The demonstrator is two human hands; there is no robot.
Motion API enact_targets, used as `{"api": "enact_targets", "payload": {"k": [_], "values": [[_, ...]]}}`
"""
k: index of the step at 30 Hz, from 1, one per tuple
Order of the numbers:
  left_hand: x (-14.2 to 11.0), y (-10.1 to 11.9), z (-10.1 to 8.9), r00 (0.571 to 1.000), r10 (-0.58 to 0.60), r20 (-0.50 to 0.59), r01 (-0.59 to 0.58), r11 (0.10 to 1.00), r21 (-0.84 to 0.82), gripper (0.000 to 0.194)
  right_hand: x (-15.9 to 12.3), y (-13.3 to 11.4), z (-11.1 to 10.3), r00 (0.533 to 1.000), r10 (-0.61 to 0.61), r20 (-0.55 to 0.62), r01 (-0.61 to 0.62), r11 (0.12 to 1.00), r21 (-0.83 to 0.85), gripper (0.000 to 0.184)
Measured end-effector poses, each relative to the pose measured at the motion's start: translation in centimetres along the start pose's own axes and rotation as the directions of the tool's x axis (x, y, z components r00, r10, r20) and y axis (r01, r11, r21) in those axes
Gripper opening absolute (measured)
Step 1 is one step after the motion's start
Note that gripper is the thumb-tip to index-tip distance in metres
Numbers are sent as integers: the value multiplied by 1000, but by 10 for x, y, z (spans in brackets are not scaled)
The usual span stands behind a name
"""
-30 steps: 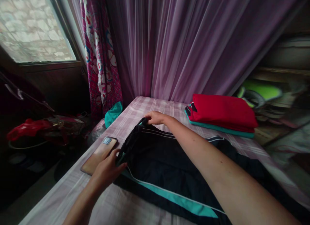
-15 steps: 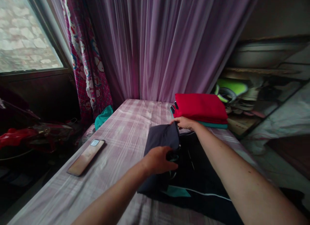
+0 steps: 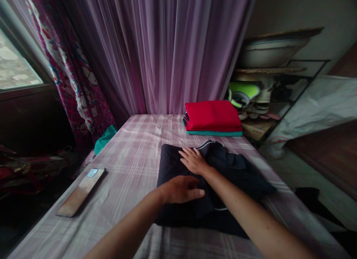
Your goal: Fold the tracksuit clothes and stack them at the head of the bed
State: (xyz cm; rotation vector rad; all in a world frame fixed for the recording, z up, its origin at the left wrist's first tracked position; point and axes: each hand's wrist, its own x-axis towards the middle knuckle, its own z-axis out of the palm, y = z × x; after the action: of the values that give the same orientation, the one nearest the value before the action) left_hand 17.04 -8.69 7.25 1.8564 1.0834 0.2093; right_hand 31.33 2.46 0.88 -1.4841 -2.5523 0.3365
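A dark navy garment (image 3: 237, 181) with white piping lies partly folded on the table. Its left part is doubled over, and a piped edge curves along the top. My right hand (image 3: 193, 161) rests flat on the folded part near its upper edge, fingers stretched out and slightly spread. Nearer to me, my left hand (image 3: 181, 189) lies over the same folded part, fingers loosely bent and the thumb apart from them. Nothing shows between its fingers. The cloth directly beneath both palms is hidden.
A folded stack with a red cloth (image 3: 213, 115) on top and a teal one (image 3: 214, 133) below sits at the table's far right. A phone (image 3: 81, 194) lies at the left edge. Purple curtains (image 3: 167, 54) hang behind; a cluttered shelf (image 3: 267, 70) stands beyond the right side.
My right hand has let go of the fold's upper edge and now presses flat on the cloth. The navy part is laid down further, with piping showing on top. The camera view has shifted right.
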Motion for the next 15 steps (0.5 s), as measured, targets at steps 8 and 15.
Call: {"api": "enact_targets", "payload": {"k": [8, 15], "values": [[-23, -70, -91, 732, -160, -663, 284, 955, 82, 39, -20, 3, -22, 993, 100, -68, -106, 990, -94, 53], [31, -94, -114, 709, -433, -557, 401, 897, -188, 51, -74, 109, -51, 605, 731, -315, -782, 621, -60, 67]]}}
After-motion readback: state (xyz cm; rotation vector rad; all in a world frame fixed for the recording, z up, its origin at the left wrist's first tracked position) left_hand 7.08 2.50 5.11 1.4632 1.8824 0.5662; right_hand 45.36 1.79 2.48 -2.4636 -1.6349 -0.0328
